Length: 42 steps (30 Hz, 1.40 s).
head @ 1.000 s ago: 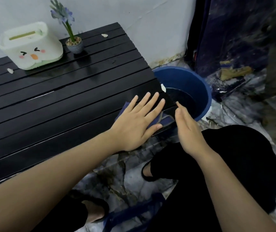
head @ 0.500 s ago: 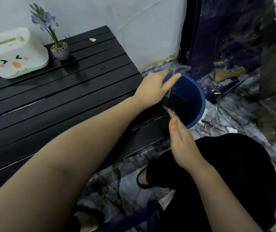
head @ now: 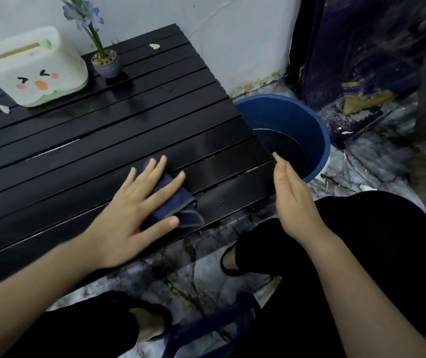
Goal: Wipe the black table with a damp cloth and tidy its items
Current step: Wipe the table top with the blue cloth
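Observation:
The black slatted table (head: 98, 135) fills the left half of the head view. My left hand (head: 139, 210) lies flat with fingers spread on a folded dark blue cloth (head: 178, 205), pressing it onto the table near the front right corner. My right hand (head: 294, 197) is held on edge beside the table's right end, fingers together and empty, just in front of the bucket. A white tissue box with a cartoon face (head: 35, 67) and a small potted purple flower (head: 106, 62) stand at the back of the table. Small white scraps (head: 154, 46) (head: 4, 108) lie on the slats.
A blue bucket (head: 307, 117) with dark water stands on the floor against the table's right end. My knees in black clothing (head: 377, 244) are close to the table's front edge. The wall runs behind the table. A dark blue panel (head: 361, 47) stands at the right.
My left hand went out over the bucket with the cloth, then came back and now presses it on the table further left than a second ago. The right hand has stayed by the table's end.

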Tool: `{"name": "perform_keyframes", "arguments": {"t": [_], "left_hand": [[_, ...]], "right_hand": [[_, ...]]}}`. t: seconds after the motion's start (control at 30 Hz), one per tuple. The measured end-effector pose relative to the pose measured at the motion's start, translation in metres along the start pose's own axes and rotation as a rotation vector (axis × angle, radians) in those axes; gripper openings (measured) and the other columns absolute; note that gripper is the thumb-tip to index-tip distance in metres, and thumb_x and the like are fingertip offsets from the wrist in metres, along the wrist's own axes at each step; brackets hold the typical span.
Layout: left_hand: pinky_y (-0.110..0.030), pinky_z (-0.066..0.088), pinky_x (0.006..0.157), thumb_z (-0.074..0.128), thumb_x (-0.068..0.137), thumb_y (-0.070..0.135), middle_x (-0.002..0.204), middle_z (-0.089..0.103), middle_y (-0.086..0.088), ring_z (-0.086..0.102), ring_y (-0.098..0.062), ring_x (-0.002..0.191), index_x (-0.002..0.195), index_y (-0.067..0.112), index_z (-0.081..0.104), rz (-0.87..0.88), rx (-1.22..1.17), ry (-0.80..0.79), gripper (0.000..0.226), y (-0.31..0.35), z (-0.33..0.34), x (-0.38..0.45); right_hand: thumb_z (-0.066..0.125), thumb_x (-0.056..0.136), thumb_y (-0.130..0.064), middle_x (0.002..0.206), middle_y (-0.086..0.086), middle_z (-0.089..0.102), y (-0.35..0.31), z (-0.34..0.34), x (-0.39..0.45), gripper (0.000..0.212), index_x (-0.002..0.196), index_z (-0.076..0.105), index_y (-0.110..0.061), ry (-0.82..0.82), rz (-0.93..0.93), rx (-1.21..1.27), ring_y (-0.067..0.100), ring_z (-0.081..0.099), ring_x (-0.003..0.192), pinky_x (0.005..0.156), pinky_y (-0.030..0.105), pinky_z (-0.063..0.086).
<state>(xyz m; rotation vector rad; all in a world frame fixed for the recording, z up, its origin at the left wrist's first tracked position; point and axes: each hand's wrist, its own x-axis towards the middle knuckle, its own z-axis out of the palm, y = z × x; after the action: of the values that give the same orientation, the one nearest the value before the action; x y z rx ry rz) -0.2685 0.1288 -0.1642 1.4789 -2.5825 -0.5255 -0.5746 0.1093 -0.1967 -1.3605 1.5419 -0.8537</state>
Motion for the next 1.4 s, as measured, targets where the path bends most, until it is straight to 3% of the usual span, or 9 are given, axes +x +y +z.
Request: {"name": "perform_keyframes", "arguments": {"t": [0.07,0.17,0.37,0.53,0.67,0.87,1.07,1.23,1.4], "left_hand": [[-0.057,0.005,0.123,0.023,0.101,0.058,0.168,-0.010,0.000,-0.013,-0.020,0.154,0.159,0.030,0.000,-0.062,0.104,0.024,0.068,0.009,0.017,-0.004],[-0.053,0.002,0.124,0.023,0.105,0.050,0.168,-0.005,0.001,-0.012,-0.018,0.154,0.159,0.027,0.000,0.030,0.112,0.013,0.064,0.020,0.025,0.020],[-0.047,-0.002,0.125,0.029,0.106,0.046,0.168,0.001,-0.001,-0.009,-0.020,0.155,0.159,0.026,0.010,0.186,0.099,-0.004,0.060,0.042,0.035,0.080],[-0.046,-0.003,0.122,0.027,0.103,0.047,0.166,0.014,-0.006,0.005,-0.027,0.154,0.158,0.026,0.020,0.203,0.042,0.060,0.059,0.066,0.045,0.132],[-0.047,0.009,0.122,0.036,0.102,0.037,0.159,0.035,-0.009,0.023,-0.032,0.150,0.154,0.022,0.034,0.160,-0.019,0.134,0.053,0.076,0.051,0.155],[-0.046,0.039,0.105,0.043,0.100,0.025,0.127,0.061,-0.013,0.054,-0.034,0.118,0.146,0.011,0.048,0.090,-0.162,0.336,0.048,0.085,0.056,0.166],[-0.028,0.044,0.106,0.052,0.101,0.016,0.124,0.062,-0.003,0.059,-0.016,0.117,0.149,0.013,0.042,-0.220,-0.685,0.625,0.049,0.060,0.018,0.109],[-0.018,0.038,0.108,0.057,0.100,0.020,0.136,0.058,-0.001,0.054,-0.010,0.126,0.147,0.017,0.048,-0.542,-0.468,0.816,0.048,-0.014,-0.025,-0.007],[-0.010,0.026,0.110,0.062,0.093,0.043,0.143,0.054,-0.013,0.041,-0.009,0.139,0.126,0.025,0.066,-0.782,-0.440,0.739,0.039,-0.064,-0.043,-0.108]], "right_hand": [[0.015,0.093,-0.064,0.144,-0.025,0.034,-0.001,0.001,0.000,0.074,0.155,0.033,-0.027,0.014,-0.007,0.007,-0.012,0.027,0.133,0.106,0.007,0.017],[0.014,0.092,-0.064,0.139,-0.030,0.035,-0.002,0.002,0.000,0.075,0.154,0.035,-0.028,0.023,0.004,0.036,-0.018,0.031,0.128,0.103,0.000,0.017],[0.008,0.080,-0.087,0.155,-0.017,0.038,0.004,0.003,0.003,0.099,0.154,0.037,-0.028,0.031,0.007,0.094,-0.002,0.031,0.144,0.121,0.025,0.022],[0.004,0.070,-0.096,0.140,-0.036,0.040,0.002,0.000,0.002,0.104,0.148,0.042,-0.036,0.025,-0.028,0.095,-0.028,0.033,0.126,0.105,0.000,0.021],[0.007,0.082,-0.088,0.137,-0.023,0.056,0.005,0.001,0.003,0.083,0.136,0.051,-0.044,0.052,-0.010,0.116,-0.005,0.045,0.133,0.117,0.032,0.032],[0.008,0.087,-0.078,0.147,-0.015,0.046,0.000,0.003,0.002,0.085,0.149,0.043,-0.032,0.092,-0.014,0.060,0.003,0.037,0.141,0.122,0.039,0.025],[0.021,0.098,-0.066,0.166,0.004,0.024,-0.017,0.012,0.002,0.079,0.159,0.021,-0.016,0.178,-0.211,-0.373,0.014,0.007,0.155,0.125,0.045,-0.004],[0.032,0.101,-0.062,0.168,0.001,0.019,-0.047,0.057,0.017,0.074,0.158,0.023,-0.016,-0.085,-0.463,-0.578,0.016,0.004,0.156,0.124,0.049,-0.009],[0.028,0.099,-0.068,0.170,0.003,0.007,-0.058,0.088,0.035,0.077,0.160,0.018,-0.022,-0.269,-0.510,-0.766,0.018,-0.005,0.156,0.124,0.055,-0.006]]}}
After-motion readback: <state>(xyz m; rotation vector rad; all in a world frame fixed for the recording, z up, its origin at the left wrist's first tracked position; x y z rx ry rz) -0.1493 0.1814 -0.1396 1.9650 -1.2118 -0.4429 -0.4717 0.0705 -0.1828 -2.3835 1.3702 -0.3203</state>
